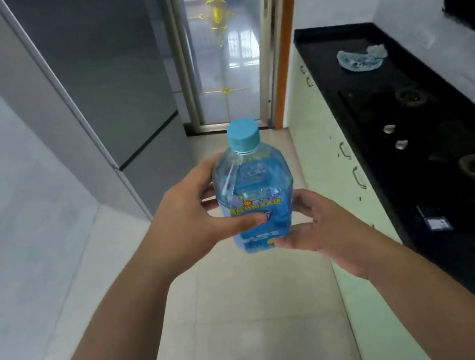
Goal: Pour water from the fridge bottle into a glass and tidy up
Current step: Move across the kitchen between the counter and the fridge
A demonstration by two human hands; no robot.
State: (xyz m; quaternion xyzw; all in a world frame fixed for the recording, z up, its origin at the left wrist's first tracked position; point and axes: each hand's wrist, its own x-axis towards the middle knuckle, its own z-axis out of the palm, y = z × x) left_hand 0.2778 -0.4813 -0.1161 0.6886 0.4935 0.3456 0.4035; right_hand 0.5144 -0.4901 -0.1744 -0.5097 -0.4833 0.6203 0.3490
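Note:
A clear plastic water bottle [254,183] with a blue label and a light-blue screw cap [243,134] is held upright in front of me, above the tiled floor. My left hand [192,218] wraps its left side, thumb across the label. My right hand [316,226] cups the lower right of the bottle with its fingers against the label. The cap is on. A clear glass dish [362,60] lies on the black counter at the right. No drinking glass shows in this view.
The grey fridge [107,85] stands at the left with its doors closed. A black counter [354,116] with a gas hob [444,145] and two knobs runs along the right, pale cabinet doors below. A glass sliding door [225,56] lies straight ahead.

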